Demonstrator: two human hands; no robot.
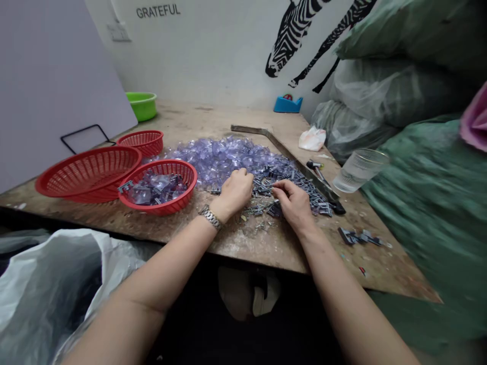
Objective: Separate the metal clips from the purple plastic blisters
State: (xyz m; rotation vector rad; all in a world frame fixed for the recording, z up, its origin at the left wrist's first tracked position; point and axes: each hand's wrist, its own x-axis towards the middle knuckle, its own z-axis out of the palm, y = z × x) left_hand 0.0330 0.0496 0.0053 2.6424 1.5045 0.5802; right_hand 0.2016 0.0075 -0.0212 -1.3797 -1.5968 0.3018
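My left hand [236, 191], with a metal watch [210, 217] on its wrist, is at the near edge of a pile of clear purple-tinted plastic pieces [216, 157]. Its fingers are curled together, and anything between them is hidden. To its right, my right hand [292, 203] pinches at the edge of the small dark grey plastic parts [304, 190]; what it holds is too small to name. The two hands are a short way apart. A red basket [192, 185] of mixed clear and grey pieces stands left of my left hand.
Two more red baskets [89, 172] stand at the left, near a green tub [142, 107]. Beyond the grey parts lies a bent metal bar [281, 147]. A glass [357, 170] and loose grey pieces [359, 236] are on the right. Green sacks [426, 203] flank the table.
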